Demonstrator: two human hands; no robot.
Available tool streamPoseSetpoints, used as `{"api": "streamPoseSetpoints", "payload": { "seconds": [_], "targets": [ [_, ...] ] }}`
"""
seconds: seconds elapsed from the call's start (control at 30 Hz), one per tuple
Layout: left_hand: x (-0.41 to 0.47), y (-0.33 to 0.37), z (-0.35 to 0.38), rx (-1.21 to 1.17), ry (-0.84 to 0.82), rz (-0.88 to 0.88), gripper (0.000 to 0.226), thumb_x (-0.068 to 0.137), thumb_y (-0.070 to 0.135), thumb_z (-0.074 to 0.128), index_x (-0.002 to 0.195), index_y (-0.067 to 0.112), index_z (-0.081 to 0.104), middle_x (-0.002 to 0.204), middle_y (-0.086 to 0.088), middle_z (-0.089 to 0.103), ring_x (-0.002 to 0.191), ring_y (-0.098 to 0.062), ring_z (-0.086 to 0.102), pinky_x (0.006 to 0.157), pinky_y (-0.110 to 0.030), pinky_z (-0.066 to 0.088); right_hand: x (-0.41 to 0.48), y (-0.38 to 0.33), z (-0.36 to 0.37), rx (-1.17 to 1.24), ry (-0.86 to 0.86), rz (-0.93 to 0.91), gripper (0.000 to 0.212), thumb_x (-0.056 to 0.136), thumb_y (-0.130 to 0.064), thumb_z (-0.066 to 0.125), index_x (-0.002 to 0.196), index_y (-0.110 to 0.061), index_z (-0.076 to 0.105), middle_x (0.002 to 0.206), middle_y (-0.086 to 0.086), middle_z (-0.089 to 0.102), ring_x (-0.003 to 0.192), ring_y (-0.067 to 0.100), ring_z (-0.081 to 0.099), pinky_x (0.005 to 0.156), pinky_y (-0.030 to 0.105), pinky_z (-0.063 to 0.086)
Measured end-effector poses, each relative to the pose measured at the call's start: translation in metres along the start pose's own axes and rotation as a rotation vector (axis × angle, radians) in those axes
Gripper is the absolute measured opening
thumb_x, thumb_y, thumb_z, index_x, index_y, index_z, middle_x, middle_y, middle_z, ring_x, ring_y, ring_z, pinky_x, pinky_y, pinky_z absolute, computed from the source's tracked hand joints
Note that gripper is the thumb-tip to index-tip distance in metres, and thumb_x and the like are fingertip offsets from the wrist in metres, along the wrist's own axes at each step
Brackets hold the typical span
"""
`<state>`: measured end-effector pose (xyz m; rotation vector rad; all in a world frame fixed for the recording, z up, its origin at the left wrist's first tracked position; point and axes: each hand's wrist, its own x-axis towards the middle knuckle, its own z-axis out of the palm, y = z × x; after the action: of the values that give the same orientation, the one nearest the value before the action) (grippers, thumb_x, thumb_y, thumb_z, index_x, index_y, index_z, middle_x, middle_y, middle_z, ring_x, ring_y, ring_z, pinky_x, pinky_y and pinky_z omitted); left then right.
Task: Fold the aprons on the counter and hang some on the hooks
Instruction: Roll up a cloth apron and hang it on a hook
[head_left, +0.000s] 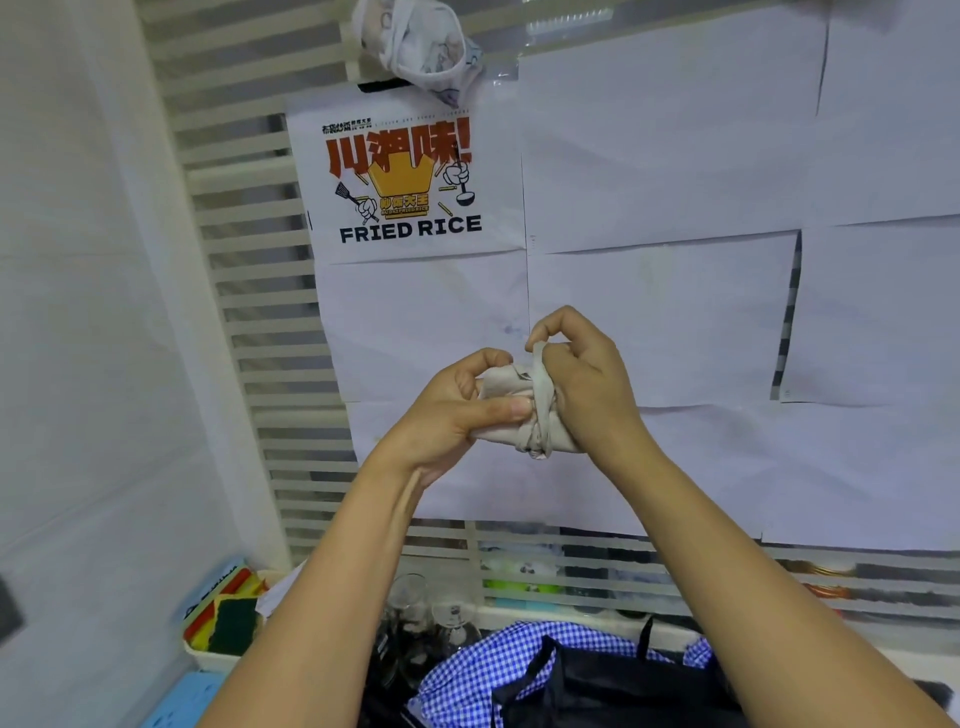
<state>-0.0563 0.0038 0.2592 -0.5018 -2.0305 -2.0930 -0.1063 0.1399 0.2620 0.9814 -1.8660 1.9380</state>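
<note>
Checked apron (467, 670) | left hand (447, 415), right hand (587, 395) clamp beige apron (506, 387) | poster (405, 182): FRIED RICE

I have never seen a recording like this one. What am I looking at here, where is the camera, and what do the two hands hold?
There is no machine: a person wears one camera on the head, looking forward and down at their own arms. The left hand and right hand grip a small beige cloth bundle, probably a rolled apron, with its strap wound around it. Below lie a blue checked apron and a dark apron, beside drinking glasses. A patterned cloth hangs above the poster.
</note>
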Motion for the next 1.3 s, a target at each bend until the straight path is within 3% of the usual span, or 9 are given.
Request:
{"api": "streamPoseSetpoints", "payload": {
  "seconds": [0.17,0.3,0.43,0.57,0.83,0.97,1.07,1.2,1.3],
  "targets": [
    [0.004,0.008,-0.010,0.232,0.162,0.026,0.038,0.070,-0.005,0.078,0.098,0.011,0.060,0.081,-0.003,0.071,0.077,-0.018,0.069,0.071,-0.028,0.056,0.022,0.004,-0.001,-0.104,-0.023,0.000,0.008,0.086,-0.012,0.063,0.080,-0.017,0.061,0.054,-0.005,0.055,0.051,0.011,0.050,0.053,0.023,0.041],
    [0.015,0.033,-0.021,0.390,0.321,0.164,0.035,0.070,-0.008,0.077,0.096,0.008,0.061,0.083,-0.003,0.069,0.075,-0.009,0.068,0.064,-0.023,0.057,0.050,-0.006,0.021,-0.197,0.145,-0.128,0.016,0.080,-0.023,0.074,0.069,-0.014,0.068,0.074,-0.002,0.063,0.065,0.001,0.055,0.060,0.011,0.043],
    [0.028,0.055,-0.038,0.481,0.356,0.285,0.031,0.068,-0.007,0.079,0.086,0.015,0.066,0.086,-0.006,0.069,0.075,-0.011,0.067,0.066,-0.023,0.058,0.068,-0.018,0.046,0.025,0.126,-0.117,0.015,0.088,-0.015,0.066,0.078,-0.018,0.077,0.088,0.003,0.065,0.081,0.027,0.066,0.064,0.046,0.058],
    [0.042,0.080,-0.061,0.498,0.380,0.309,0.032,0.069,-0.002,0.080,0.087,0.022,0.068,0.087,-0.002,0.072,0.085,-0.022,0.070,0.076,-0.034,0.060,0.094,-0.037,0.054,-0.121,0.019,-0.240,0.020,0.092,-0.009,0.056,0.085,-0.007,0.075,0.090,0.002,0.064,0.085,0.028,0.063,0.069,0.054,0.055],
    [0.088,0.150,-0.081,0.440,0.355,0.340,0.043,0.069,0.009,0.082,0.105,0.014,0.059,0.097,-0.006,0.070,0.090,-0.021,0.069,0.079,-0.032,0.056,0.143,-0.097,0.051,0.049,-0.105,-0.251,0.029,0.097,-0.006,0.048,0.110,-0.019,0.070,0.103,-0.003,0.073,0.097,0.006,0.068,0.078,0.017,0.053],
    [0.111,0.170,-0.072,0.357,0.447,0.490,0.033,0.075,0.011,0.079,0.098,0.022,0.058,0.101,-0.001,0.067,0.093,-0.016,0.067,0.080,-0.028,0.055,0.189,-0.127,0.059,-0.004,0.153,-0.284,0.025,0.086,-0.003,0.057,0.086,-0.018,0.078,0.085,0.003,0.075,0.085,0.020,0.071,0.079,0.041,0.058],
    [0.126,0.190,-0.073,0.275,0.420,0.559,0.030,0.082,0.016,0.073,0.106,0.027,0.058,0.109,0.002,0.067,0.100,-0.013,0.066,0.089,-0.033,0.054,0.225,-0.150,0.062,-0.095,0.265,-0.340,0.018,0.083,-0.007,0.057,0.077,0.003,0.071,0.081,0.027,0.067,0.071,0.037,0.065,0.067,0.055,0.055],
    [0.144,0.218,-0.089,0.293,0.355,0.576,0.033,0.097,0.020,0.051,0.130,0.025,0.050,0.116,0.009,0.063,0.103,-0.004,0.062,0.088,-0.024,0.052,0.260,-0.180,0.056,-0.161,0.283,-0.333,0.030,0.086,-0.014,0.062,0.067,0.009,0.064,0.063,0.022,0.058,0.060,0.018,0.045,0.059,0.034,0.042],
    [0.161,0.233,-0.115,0.724,0.419,0.662,0.047,0.095,0.018,0.053,0.140,0.027,0.042,0.134,0.008,0.051,0.120,-0.009,0.048,0.095,-0.027,0.044,0.276,-0.197,0.053,-0.220,0.246,-0.255,0.027,0.086,-0.022,0.068,0.065,-0.006,0.064,0.060,0.004,0.054,0.052,0.012,0.046,0.050,0.021,0.039]
  ]
}}
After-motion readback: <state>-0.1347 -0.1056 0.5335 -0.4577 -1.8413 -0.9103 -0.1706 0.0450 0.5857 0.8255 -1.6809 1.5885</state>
